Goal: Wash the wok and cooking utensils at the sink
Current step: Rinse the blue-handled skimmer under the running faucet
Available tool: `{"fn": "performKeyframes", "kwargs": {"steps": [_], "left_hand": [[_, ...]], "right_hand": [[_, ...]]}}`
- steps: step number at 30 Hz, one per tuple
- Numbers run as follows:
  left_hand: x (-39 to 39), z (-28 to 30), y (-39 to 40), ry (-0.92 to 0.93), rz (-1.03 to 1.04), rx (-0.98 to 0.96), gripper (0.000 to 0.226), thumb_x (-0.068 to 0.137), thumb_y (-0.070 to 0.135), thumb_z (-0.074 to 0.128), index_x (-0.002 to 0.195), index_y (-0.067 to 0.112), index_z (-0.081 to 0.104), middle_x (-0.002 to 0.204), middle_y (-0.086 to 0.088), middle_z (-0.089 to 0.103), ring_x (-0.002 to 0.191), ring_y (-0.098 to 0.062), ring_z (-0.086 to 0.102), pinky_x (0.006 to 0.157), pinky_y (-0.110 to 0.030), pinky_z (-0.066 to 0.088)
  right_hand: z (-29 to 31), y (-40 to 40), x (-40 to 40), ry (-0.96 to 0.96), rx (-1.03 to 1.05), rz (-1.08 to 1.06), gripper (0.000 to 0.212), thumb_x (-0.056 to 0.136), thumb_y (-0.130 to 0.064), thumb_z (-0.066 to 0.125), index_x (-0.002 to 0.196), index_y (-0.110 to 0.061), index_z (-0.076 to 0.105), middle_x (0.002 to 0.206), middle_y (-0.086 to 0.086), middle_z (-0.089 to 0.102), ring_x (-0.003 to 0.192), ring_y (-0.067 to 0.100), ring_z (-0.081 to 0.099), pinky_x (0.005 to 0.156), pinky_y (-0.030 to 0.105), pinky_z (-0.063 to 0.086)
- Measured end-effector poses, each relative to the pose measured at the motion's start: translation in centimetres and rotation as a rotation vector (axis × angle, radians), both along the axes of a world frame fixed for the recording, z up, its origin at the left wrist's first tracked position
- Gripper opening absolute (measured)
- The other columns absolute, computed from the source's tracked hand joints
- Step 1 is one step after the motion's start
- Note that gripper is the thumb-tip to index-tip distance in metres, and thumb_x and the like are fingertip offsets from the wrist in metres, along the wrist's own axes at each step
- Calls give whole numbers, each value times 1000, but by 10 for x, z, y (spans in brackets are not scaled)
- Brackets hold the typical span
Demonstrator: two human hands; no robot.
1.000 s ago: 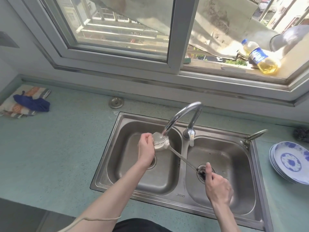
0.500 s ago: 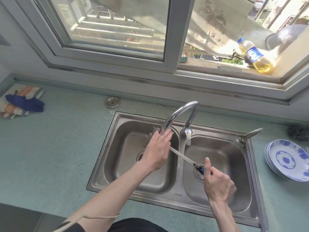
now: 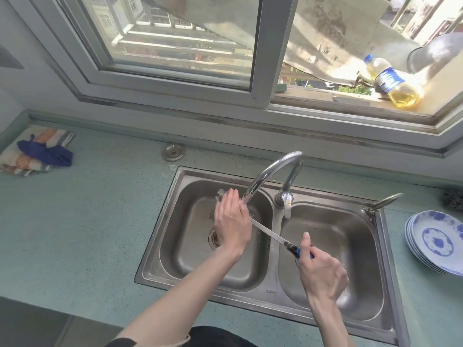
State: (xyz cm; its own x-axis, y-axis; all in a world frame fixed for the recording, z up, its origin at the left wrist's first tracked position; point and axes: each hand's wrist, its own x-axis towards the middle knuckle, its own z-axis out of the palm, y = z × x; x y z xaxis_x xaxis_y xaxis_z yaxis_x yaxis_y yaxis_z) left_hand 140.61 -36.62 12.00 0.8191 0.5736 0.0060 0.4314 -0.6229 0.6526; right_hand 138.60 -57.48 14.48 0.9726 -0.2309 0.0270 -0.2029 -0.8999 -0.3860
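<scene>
The person is at the rinsing step: the left hand [image 3: 231, 221] lies with straight fingers pressed over the ladle [image 3: 269, 235] bowl, rubbing it under the tap [image 3: 273, 171] stream above the left basin of the sink [image 3: 273, 294]. To its right, the right hand [image 3: 322, 269] is curled tight round the blue handle over the right basin. Next, probably, turning the ladle to rinse its other face, with that grip kept firm on wet metal.

- Metal ladle [image 3: 269, 236] with blue grip, slanted across the divider of the double steel sink [image 3: 273, 294]; bowl end hidden behind a hand, under running water from the curved tap [image 3: 273, 171], above the left basin.
</scene>
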Motion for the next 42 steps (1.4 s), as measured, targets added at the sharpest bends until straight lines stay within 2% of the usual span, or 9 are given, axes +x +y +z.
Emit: {"fn": "performKeyframes", "kwargs": {"steps": [4, 8, 16, 22, 30, 33, 37, 40, 42], "left_hand": [[2, -6, 18, -21, -248, -137, 54, 109, 37, 25, 158, 17, 38, 163, 1, 39, 153, -10, 28, 127, -35, 21], [8, -10, 48, 90, -207, -332, 53, 110, 39, 31, 158, 17, 39, 163, 1, 39, 151, -12, 32, 125, -30, 23], [-9, -11, 4, 57, -245, -139, 62, 109, 44, 25, 163, 12, 21, 168, 3, 21, 158, -12, 11, 130, -35, 10], [8, -4, 39, 136, -200, -298, 58, 111, 41, 26, 162, 13, 28, 168, -2, 27, 156, -13, 20, 127, -32, 15], [-2, 1, 17, 49, -249, 105, 58, 108, 34, 21, 156, 4, 37, 162, -12, 39, 153, -23, 31, 128, -37, 21], [3, -4, 33, 94, -394, 9, 58, 109, 36, 24, 157, 7, 35, 164, -11, 37, 153, -21, 29, 128, -36, 20], [17, 2, 42, 220, -195, -270, 54, 108, 41, 34, 154, 15, 44, 161, -4, 42, 149, -19, 36, 122, -38, 29], [12, 7, 28, 206, -55, -134, 48, 108, 35, 30, 143, 9, 51, 154, -11, 49, 146, -28, 40, 120, -41, 30], [0, 8, 9, 180, -119, 4, 56, 110, 34, 27, 157, 6, 35, 166, -10, 32, 155, -24, 24, 127, -39, 19]], "right_hand": [[8, -10, 2, -44, -11, -15, 73, 95, -68, 31, 45, -17, 49, 45, 5, 46, 50, 33, 44, 53, 30, 36], [10, -25, 0, -89, 14, -29, 66, 93, -64, 35, 60, -22, 73, 46, 1, 38, 54, 32, 43, 55, 32, 35], [14, -13, -2, -66, -34, -37, 67, 98, -61, 41, 55, -16, 68, 47, 4, 40, 53, 31, 42, 53, 32, 39], [12, -26, -8, -123, 37, -35, 69, 90, -64, 37, 52, -12, 62, 44, 0, 37, 50, 31, 40, 51, 30, 33], [12, -13, -10, -74, 56, -54, 67, 90, -64, 41, 52, -12, 60, 45, 6, 42, 52, 33, 43, 52, 30, 37], [9, -18, -15, -76, 48, -44, 69, 88, -66, 38, 53, -12, 61, 45, 9, 44, 52, 34, 41, 52, 31, 38], [7, -15, -17, -59, 70, -40, 70, 87, -67, 36, 54, -12, 64, 45, 8, 43, 52, 34, 42, 53, 33, 41], [7, -7, -15, -18, 70, -48, 66, 91, -63, 44, 54, -12, 65, 45, 2, 40, 53, 34, 42, 54, 32, 39], [6, -1, -12, 12, 59, -40, 63, 97, -58, 52, 56, -13, 67, 47, 4, 43, 55, 34, 43, 55, 33, 38]]}}
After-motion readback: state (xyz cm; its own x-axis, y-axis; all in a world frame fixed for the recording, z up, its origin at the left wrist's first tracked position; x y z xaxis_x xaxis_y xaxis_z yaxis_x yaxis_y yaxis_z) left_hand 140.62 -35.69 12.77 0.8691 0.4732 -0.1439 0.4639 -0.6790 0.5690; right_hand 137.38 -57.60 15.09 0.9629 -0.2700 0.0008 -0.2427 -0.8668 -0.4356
